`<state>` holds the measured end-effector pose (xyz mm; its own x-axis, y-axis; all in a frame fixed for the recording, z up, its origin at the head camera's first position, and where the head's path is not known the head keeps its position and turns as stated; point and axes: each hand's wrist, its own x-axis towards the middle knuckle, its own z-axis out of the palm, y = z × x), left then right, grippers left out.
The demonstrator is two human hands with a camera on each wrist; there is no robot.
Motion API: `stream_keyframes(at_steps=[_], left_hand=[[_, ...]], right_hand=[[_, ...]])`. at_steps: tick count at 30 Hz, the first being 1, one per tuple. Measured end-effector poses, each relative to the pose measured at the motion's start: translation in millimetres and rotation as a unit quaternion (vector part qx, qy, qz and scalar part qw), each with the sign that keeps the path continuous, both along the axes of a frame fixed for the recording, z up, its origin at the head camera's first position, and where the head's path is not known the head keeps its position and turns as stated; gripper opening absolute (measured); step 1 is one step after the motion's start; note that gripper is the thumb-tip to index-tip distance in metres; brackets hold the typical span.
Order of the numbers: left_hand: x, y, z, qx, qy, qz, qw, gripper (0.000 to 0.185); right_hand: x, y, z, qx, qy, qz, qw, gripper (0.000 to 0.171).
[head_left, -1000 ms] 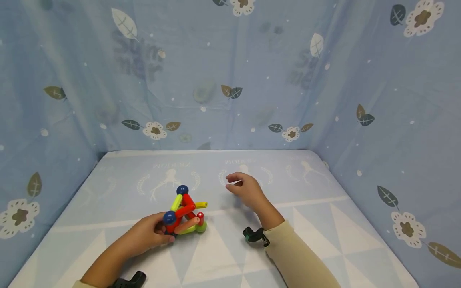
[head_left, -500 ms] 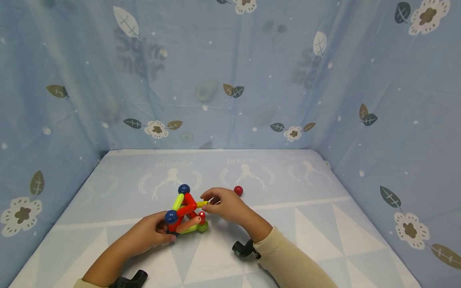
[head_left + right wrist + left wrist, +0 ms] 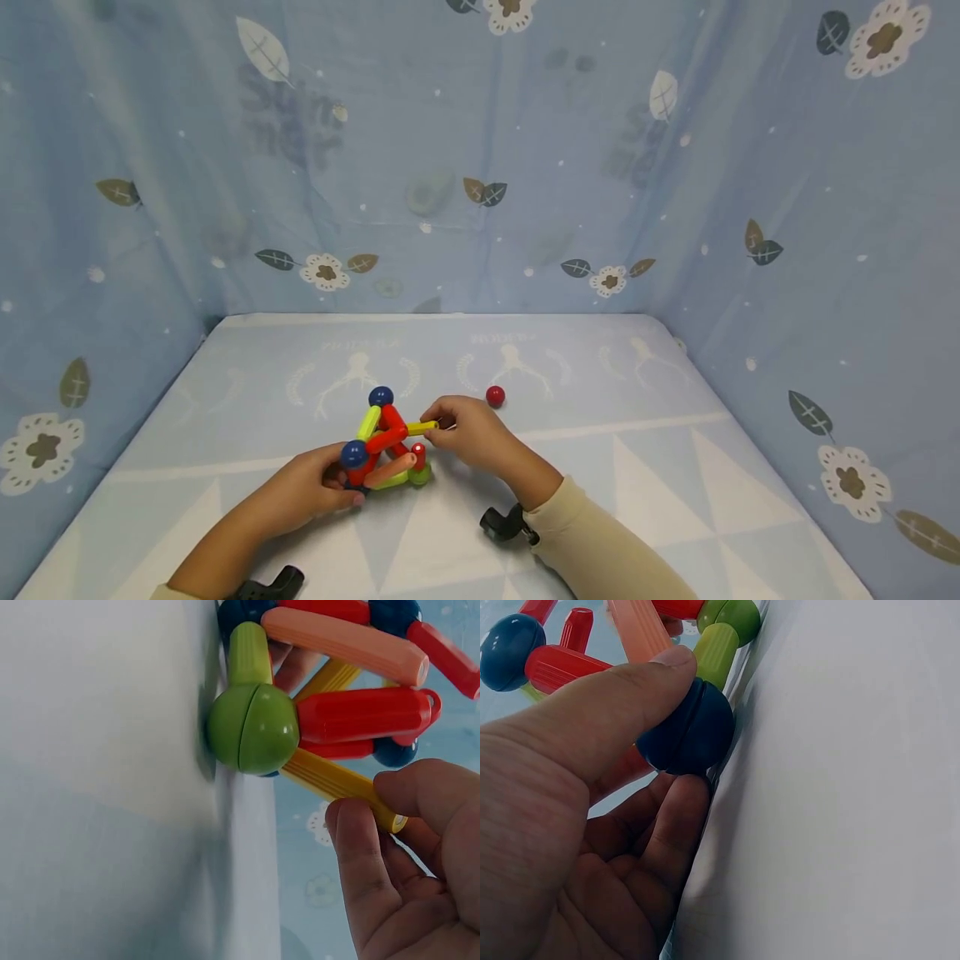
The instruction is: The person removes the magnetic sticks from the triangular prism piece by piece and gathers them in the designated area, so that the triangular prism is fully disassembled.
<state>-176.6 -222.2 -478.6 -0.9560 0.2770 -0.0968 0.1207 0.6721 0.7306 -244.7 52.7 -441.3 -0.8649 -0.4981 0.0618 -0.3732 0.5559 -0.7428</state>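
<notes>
Rod-and-ball structure at near-left centre of the desk, steadied by the left hand pinching its blue ball, while the yellow rod is pinched by right hand fingers; gentle axial pull advised.

The right hand fills the lower right, its fingertips closing on the free end of a yellow rod. Up and left of the grip, that rod runs to a green ball, which rests on the pale table. A red rod runs from the ball just above the grip. A green rod rises from the ball, and a peach rod lies further above. Dark blue balls show at the top.
</notes>
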Motion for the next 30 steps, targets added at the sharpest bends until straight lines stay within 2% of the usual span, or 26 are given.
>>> stream_keyframes(at_steps=[6,14,20,25,30], left_hand=[[-0.7,-0.6,-1.7,0.007,-0.001,-0.008,0.9999,0.049],[-1.4,-0.9,-0.1,-0.002,-0.005,-0.001,1.0,0.051],[-1.2,-1.2,1.2,0.013,-0.011,-0.009,0.9998,0.05],[-2.2,-0.4,1.1,0.008,-0.006,-0.009,0.9999,0.05],[-2.0,-0.7,0.8,0.003,-0.014,-0.002,0.9999,0.049]], right_hand=[[-4.7,2.5,-5.4,-0.004,-0.018,-0.016,1.0,0.009],[-9.6,5.6,-11.9,-0.01,-0.029,-0.028,0.999,0.012],[-13.2,5.7,-17.9,-0.008,-0.043,-0.047,0.998,0.013],[-16.0,8.1,-20.8,0.009,-0.036,-0.052,0.998,0.013],[-16.6,10.7,-24.2,0.011,-0.027,-0.037,0.999,0.013]])
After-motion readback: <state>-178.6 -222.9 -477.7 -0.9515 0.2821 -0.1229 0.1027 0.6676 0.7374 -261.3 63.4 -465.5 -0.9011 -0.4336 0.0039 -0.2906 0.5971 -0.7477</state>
